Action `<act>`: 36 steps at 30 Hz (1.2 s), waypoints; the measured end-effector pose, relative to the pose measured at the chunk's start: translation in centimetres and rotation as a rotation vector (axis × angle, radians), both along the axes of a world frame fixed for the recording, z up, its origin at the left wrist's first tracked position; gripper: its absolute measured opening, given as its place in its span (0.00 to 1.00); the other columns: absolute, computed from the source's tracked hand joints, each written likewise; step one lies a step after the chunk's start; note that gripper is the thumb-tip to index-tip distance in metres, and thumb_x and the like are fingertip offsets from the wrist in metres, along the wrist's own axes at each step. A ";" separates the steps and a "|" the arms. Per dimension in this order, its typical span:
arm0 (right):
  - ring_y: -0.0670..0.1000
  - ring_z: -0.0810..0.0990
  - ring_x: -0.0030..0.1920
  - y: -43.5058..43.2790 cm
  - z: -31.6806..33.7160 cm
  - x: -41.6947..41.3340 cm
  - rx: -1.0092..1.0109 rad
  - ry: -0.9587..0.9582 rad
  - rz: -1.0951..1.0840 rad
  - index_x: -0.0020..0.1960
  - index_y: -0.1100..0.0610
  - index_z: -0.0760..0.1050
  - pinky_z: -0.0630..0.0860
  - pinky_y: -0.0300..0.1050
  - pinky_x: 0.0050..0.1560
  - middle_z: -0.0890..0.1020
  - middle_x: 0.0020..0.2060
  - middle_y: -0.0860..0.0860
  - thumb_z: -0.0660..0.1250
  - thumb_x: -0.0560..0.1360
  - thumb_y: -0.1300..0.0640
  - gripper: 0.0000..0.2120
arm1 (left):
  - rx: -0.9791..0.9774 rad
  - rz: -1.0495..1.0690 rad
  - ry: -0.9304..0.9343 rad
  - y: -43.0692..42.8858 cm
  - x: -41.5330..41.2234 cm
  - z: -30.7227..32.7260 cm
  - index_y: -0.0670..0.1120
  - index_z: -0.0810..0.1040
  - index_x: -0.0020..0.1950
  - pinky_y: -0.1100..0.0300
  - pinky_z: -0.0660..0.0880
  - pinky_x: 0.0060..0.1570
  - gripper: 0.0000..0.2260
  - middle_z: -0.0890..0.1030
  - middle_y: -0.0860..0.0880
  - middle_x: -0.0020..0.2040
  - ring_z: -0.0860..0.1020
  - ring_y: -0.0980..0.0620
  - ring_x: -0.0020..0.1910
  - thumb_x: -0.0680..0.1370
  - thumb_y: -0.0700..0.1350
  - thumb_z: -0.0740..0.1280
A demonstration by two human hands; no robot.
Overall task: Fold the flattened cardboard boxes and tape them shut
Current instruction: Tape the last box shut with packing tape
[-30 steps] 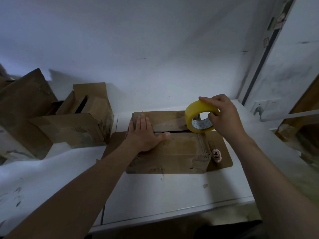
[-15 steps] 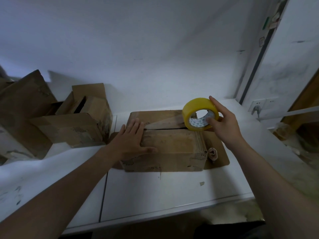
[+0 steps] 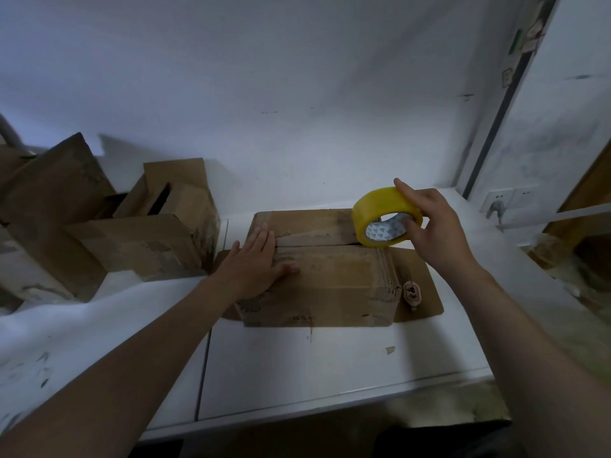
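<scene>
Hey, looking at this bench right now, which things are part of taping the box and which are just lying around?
In the job:
cardboard box, pressed by the left hand
yellow tape roll, gripped by the right hand

Lying about:
pile of boxes at left
small tag right of the box
scrap on the table
wall socket

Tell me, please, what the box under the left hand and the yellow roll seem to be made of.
Box: brown corrugated cardboard, matte; fluted torn edges show at its right end. Roll: probably glossy yellowish plastic tape, wound on a patterned core, perhaps card.
</scene>
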State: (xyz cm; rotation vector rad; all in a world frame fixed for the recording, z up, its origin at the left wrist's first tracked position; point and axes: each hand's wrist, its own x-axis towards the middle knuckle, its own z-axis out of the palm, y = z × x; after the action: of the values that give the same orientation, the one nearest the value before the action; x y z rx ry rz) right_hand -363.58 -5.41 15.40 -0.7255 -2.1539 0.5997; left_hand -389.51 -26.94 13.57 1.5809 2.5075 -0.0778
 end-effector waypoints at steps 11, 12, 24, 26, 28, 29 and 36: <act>0.53 0.70 0.60 0.4 1.1 1.5 0.200 -0.153 -0.146 0.73 0.35 0.68 0.76 0.52 0.46 0.69 0.64 0.50 0.62 0.76 0.70 0.37 | -0.043 0.043 0.066 0.3 0.5 0.0 0.43 0.41 0.82 0.40 0.43 0.77 0.45 0.39 0.46 0.82 0.40 0.49 0.81 0.73 0.72 0.36; 0.55 0.69 0.61 0.7 1.0 2.0 0.208 -0.184 -0.184 0.73 0.35 0.68 0.77 0.54 0.45 0.69 0.65 0.51 0.62 0.76 0.70 0.36 | -0.046 0.046 0.066 0.3 0.6 0.0 0.43 0.41 0.82 0.41 0.43 0.77 0.45 0.39 0.46 0.82 0.40 0.49 0.81 0.73 0.72 0.36; 0.56 0.68 0.59 1.2 -2.8 3.2 0.053 -0.319 -0.258 0.70 0.39 0.74 0.70 0.47 0.40 0.71 0.63 0.52 0.62 0.76 0.72 0.33 | -0.028 0.045 0.082 0.2 0.9 0.1 0.43 0.41 0.82 0.40 0.41 0.77 0.45 0.38 0.46 0.82 0.40 0.50 0.81 0.73 0.72 0.35; 0.55 0.68 0.59 0.8 -3.1 2.8 0.027 -0.337 -0.259 0.71 0.38 0.73 0.70 0.46 0.40 0.71 0.64 0.51 0.63 0.76 0.71 0.33 | -0.035 0.048 0.110 0.2 1.0 0.1 0.44 0.42 0.82 0.39 0.40 0.77 0.46 0.39 0.46 0.82 0.40 0.50 0.81 0.72 0.72 0.33; 0.53 0.67 0.59 0.5 -3.0 2.4 0.026 -0.376 -0.272 0.71 0.37 0.72 0.71 0.46 0.39 0.70 0.65 0.50 0.63 0.77 0.70 0.33 | -0.052 0.065 0.137 0.3 1.3 0.3 0.43 0.42 0.82 0.38 0.39 0.77 0.48 0.39 0.45 0.82 0.40 0.48 0.81 0.70 0.73 0.31; 0.53 0.67 0.59 0.4 -2.8 2.3 0.032 -0.392 -0.277 0.71 0.37 0.71 0.71 0.46 0.38 0.70 0.65 0.49 0.63 0.77 0.70 0.33 | -0.058 0.072 0.137 0.5 1.6 0.4 0.43 0.42 0.82 0.37 0.39 0.76 0.49 0.39 0.45 0.82 0.40 0.47 0.81 0.69 0.73 0.30; 0.54 0.67 0.61 0.2 -2.5 2.4 0.010 -0.415 -0.256 0.72 0.36 0.70 0.75 0.48 0.40 0.69 0.66 0.48 0.65 0.76 0.68 0.34 | 0.003 -0.065 0.001 5.3 9.3 0.5 0.42 0.39 0.81 0.32 0.38 0.74 0.48 0.36 0.43 0.81 0.37 0.45 0.80 0.73 0.76 0.39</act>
State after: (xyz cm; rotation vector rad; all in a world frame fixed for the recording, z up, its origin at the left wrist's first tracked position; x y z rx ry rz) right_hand -361.19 -5.20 12.86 -1.1828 -2.3773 0.3217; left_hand -380.17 -21.63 14.09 1.6646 2.4580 -0.0831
